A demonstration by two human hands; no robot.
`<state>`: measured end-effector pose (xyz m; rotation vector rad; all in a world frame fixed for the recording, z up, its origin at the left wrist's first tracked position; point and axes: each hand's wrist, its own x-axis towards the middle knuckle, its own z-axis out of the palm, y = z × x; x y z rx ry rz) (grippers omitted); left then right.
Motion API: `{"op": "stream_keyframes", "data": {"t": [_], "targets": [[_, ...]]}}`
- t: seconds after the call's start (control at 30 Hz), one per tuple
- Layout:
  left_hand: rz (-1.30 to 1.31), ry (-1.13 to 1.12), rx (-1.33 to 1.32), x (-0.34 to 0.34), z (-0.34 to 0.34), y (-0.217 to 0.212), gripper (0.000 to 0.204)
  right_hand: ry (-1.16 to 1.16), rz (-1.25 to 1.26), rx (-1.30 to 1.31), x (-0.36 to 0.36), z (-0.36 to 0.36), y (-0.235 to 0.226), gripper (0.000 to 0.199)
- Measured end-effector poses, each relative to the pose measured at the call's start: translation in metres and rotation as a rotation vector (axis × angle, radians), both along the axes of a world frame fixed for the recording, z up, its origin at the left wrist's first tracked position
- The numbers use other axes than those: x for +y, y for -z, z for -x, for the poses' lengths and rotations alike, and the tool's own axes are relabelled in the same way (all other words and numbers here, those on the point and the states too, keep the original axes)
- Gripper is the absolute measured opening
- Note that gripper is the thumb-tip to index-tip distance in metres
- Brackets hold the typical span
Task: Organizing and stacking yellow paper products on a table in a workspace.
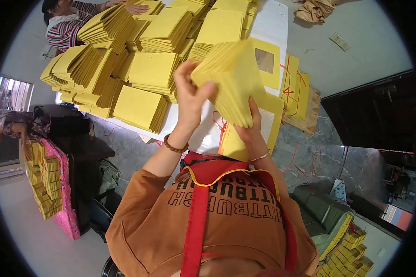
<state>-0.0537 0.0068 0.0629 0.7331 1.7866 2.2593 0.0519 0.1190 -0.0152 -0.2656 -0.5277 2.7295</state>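
A thick bundle of folded yellow paper (238,76) is held up over the near edge of the table, tilted, with its layered edges fanned toward the lower left. My left hand (189,87) grips its left side, thumb in front and fingers curled behind. At the lower right corner, my right hand (252,124) pinches the bundle, and part of that palm is hidden by the paper. Below it lie flat yellow sheets (273,113) and red string (223,131). Just left of my left hand rests another folded yellow bundle (138,107).
Many yellow bundles (155,67) are piled across the white table (275,23). A person in a striped top (71,30) reaches in at the far left. Tied yellow stacks (298,92) stand on a board at right. Another person (25,124) bends beside a pink-covered surface (67,194) holding yellow bundles.
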Motion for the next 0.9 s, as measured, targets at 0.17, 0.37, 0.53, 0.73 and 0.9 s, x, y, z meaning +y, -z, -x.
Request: {"op": "stream_keyframes", "data": {"t": [0.17, 0.37, 0.53, 0.73, 0.9], "targets": [[-0.377, -0.009, -0.417, -0.040, -0.026, 0.049, 0.077, 0.082, -0.502, -0.258, -0.004, 0.004, -0.027, 0.066], [-0.178, 0.041, -0.751, -0.063, -0.021, 0.099, 0.052, -0.006, -0.842, -0.289, -0.016, 0.015, -0.031, 0.075], [-0.269, -0.033, -1.023, -0.045, -0.005, 0.095, 0.035, 0.080, -0.875, -0.242, -0.013, 0.012, -0.041, 0.088], [-0.093, -0.093, -0.823, -0.032, 0.014, 0.140, 0.037, 0.222, -1.145, -0.422, 0.022, -0.028, -0.031, 0.043], [-0.049, -0.204, -0.687, -0.015, 0.025, 0.155, 0.057, 0.357, -0.910, -0.553, 0.044, -0.069, -0.028, 0.035]]}}
